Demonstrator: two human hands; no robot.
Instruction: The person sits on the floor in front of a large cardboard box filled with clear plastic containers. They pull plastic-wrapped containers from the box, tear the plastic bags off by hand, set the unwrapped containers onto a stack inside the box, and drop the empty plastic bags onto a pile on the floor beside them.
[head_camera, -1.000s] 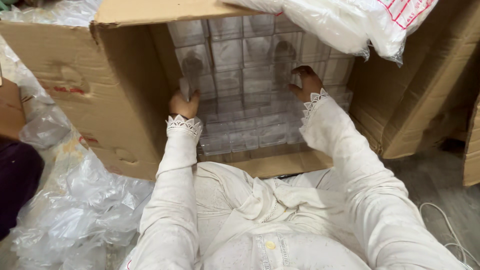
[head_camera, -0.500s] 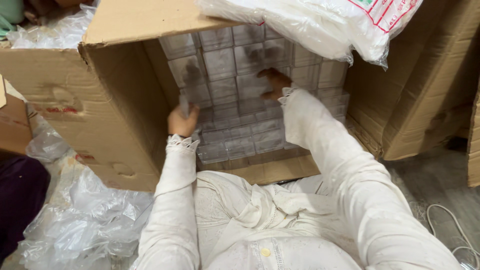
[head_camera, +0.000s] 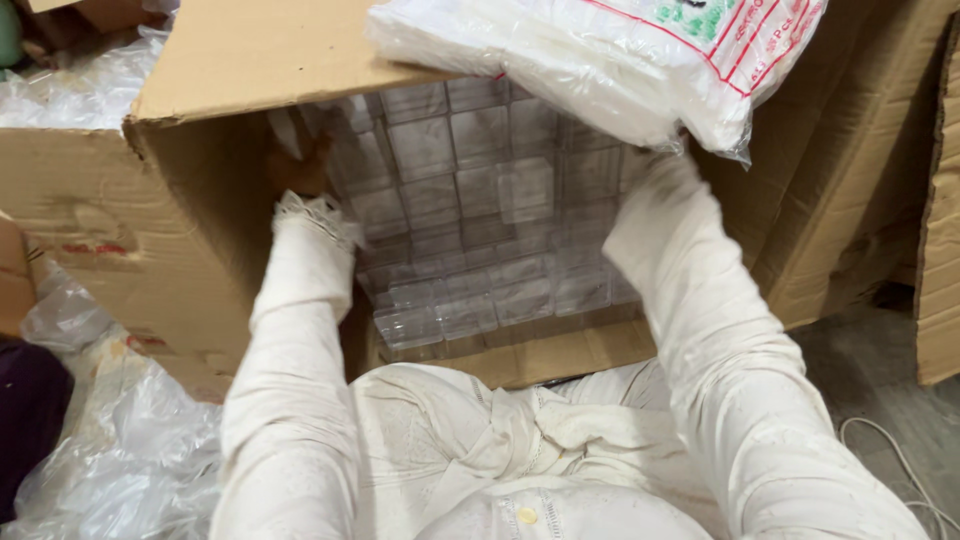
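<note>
Large brown corrugated cardboard box (head_camera: 190, 240) lying on its side, open mouth facing the person. Inside: stacked rows of small clear plastic square boxes (head_camera: 470, 210), filling the back wall and stepping down toward the box's near lower edge.

Left hand (head_camera: 298, 165) deep in the upper left corner of the cardboard box, against the left wall, touching the left-most column of clear boxes. Fingers lie in shadow; cannot tell whether they are curled on a box or flat against it. White lace-trimmed cuff (head_camera: 315, 215) just below the hand.

Right hand hidden: right sleeve (head_camera: 680, 280) runs up to the box's upper right corner and passes under a clear plastic bag of white material with red and green print (head_camera: 610, 60), which rests on the box's top flap. Grip there cannot be told.

Crumpled clear plastic wrap (head_camera: 110, 440) on the floor left of the box. More brown cartons (head_camera: 850, 170) at right.
</note>
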